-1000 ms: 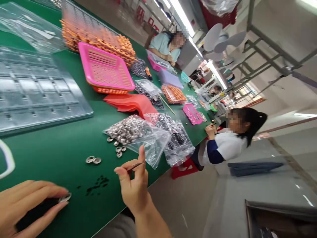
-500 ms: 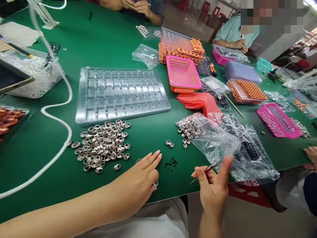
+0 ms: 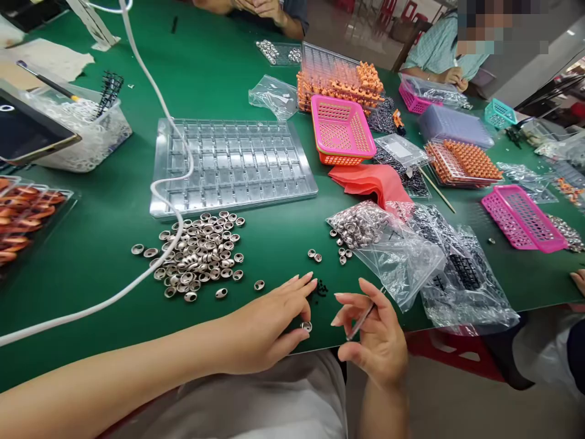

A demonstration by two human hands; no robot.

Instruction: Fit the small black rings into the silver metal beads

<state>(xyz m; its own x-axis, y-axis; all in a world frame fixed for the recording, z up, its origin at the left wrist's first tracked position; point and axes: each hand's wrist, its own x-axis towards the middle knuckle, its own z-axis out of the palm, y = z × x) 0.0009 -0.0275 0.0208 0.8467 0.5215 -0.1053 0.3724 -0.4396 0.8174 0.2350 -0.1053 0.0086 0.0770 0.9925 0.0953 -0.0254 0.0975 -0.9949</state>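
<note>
I had my left grip (image 3: 272, 326) pinching a metal ring (image 3: 306, 327) near the black bits (image 3: 322, 289). Right of them, my right grip (image 3: 377, 347) curled around a slim tool (image 3: 362, 321).

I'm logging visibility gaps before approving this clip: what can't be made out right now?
In the head view:
Metal piece: partly hidden by the left hand.
Black bits: too small to tell their exact shape.
Thin tool: partly hidden by fingers of the right hand.
Dark-screened device: cut off by the left edge.
</note>
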